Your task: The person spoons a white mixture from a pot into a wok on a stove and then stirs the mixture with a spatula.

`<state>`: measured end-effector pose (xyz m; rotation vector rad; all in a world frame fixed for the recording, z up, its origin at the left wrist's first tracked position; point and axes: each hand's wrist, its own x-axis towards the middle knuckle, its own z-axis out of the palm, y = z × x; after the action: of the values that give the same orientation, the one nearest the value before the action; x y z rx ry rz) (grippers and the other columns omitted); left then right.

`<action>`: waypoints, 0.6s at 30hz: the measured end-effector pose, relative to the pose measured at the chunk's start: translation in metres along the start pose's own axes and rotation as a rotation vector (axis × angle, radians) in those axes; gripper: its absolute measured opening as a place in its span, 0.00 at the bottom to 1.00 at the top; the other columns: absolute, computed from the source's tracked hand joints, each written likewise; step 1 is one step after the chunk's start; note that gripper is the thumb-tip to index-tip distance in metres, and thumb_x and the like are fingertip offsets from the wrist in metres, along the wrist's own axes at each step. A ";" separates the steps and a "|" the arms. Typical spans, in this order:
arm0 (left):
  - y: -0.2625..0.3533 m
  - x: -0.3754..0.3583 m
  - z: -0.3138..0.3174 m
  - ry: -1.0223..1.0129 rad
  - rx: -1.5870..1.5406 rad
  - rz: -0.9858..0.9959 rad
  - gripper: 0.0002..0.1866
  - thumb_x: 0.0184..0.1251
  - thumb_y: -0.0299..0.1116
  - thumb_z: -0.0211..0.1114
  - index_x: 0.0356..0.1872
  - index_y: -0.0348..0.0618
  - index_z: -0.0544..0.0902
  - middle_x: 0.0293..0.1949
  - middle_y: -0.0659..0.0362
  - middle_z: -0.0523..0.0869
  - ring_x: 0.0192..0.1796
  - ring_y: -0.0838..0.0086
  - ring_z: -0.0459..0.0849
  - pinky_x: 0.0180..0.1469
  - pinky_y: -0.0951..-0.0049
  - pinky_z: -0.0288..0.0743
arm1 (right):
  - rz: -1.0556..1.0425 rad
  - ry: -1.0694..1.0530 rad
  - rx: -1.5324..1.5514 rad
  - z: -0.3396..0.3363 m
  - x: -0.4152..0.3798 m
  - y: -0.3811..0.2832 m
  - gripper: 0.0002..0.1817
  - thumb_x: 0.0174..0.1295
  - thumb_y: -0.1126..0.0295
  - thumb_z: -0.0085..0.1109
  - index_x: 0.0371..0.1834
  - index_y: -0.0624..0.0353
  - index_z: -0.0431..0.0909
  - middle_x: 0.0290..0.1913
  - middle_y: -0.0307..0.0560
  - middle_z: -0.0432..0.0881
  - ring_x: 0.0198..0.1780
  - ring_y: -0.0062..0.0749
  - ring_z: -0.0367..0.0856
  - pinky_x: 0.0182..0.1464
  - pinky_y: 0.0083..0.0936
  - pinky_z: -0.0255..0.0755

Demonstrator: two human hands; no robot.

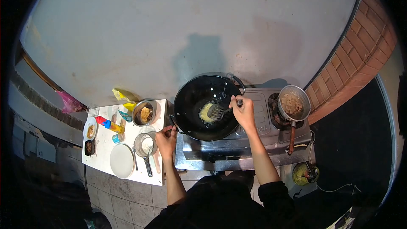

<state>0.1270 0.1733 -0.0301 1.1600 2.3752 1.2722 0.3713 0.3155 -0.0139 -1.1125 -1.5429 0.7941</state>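
Observation:
A large black wok (pixel 190 97) sits on the gas stove, with pale yellow chopped bits (pixel 206 113) in its bottom that look like minced garlic. My right hand (pixel 243 112) is closed round the handle of a black slotted spatula (pixel 216 112). The spatula's head rests in the wok, against the right side of the yellow bits. At the wok's left rim, my left hand (pixel 167 141) has its fingers closed at the side handle (pixel 171 119), partly covering it.
Right of the wok, a saucepan (pixel 292 104) of brownish food stands on the other burner of the stove (pixel 258 131). The white table (pixel 159 174) at left carries a plate (pixel 122 161), a small pot with white powder (pixel 145 144), a metal bowl (pixel 143 112) and sauce bottles (pixel 111 125).

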 end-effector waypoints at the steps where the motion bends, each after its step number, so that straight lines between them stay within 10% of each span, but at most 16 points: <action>1: 0.000 0.000 0.000 -0.004 0.019 -0.010 0.13 0.56 0.33 0.72 0.34 0.30 0.85 0.15 0.57 0.78 0.19 0.78 0.73 0.26 0.75 0.69 | -0.007 0.010 0.047 0.003 -0.001 0.007 0.15 0.62 0.73 0.56 0.17 0.67 0.75 0.11 0.45 0.71 0.16 0.19 0.67 0.22 0.25 0.60; 18: -0.008 0.006 -0.003 -0.029 -0.011 0.019 0.12 0.55 0.33 0.73 0.33 0.32 0.85 0.13 0.64 0.69 0.18 0.81 0.64 0.21 0.76 0.60 | 0.004 -0.038 0.079 0.018 -0.007 0.016 0.16 0.63 0.70 0.57 0.18 0.67 0.77 0.11 0.44 0.72 0.15 0.14 0.65 0.20 0.22 0.58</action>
<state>0.1173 0.1731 -0.0330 1.1923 2.3390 1.2638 0.3578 0.3156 -0.0350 -1.0489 -1.5280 0.8755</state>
